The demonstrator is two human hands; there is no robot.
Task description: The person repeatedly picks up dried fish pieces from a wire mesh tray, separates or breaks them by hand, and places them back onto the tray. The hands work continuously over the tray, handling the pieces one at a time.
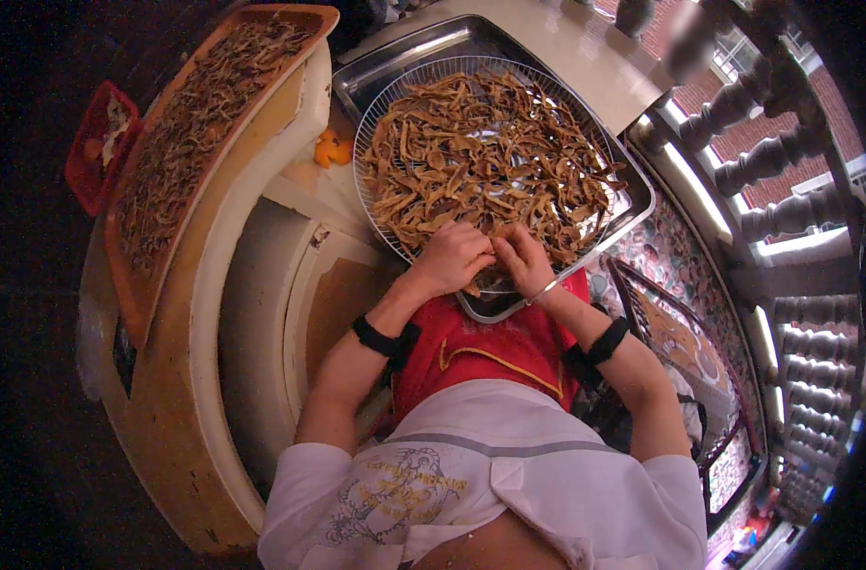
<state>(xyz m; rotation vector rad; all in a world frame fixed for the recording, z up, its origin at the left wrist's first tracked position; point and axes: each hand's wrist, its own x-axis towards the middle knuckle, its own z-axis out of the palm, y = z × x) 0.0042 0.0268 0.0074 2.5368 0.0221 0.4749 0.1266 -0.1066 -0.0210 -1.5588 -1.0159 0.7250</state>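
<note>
- While my left hand (454, 258) and right hand (528, 258) almost meet at the fingertips, both are curled in a pinch; whether a strip is caught between them I cannot tell.
- What matters most is where the brown strips (423, 142) lie: straight ahead of my grip, spreading left and right, with a few right under my fingers.
- They share no long axis—each points its own way—and neither hand is clearly nearer.
- Round them runs the wire rack (361, 180), its near rim below my wrists.
- Under the rack sits the metal tray (640, 190), its length slanting from ahead-left to near-right of my grip.
- My count: two hands, one rack, one metal tray; the strips overlap too much to number.
- Off to my grip's left—one brown tray (134, 285) of shreds (205, 114), then one red basket (84, 180) beyond.
</note>
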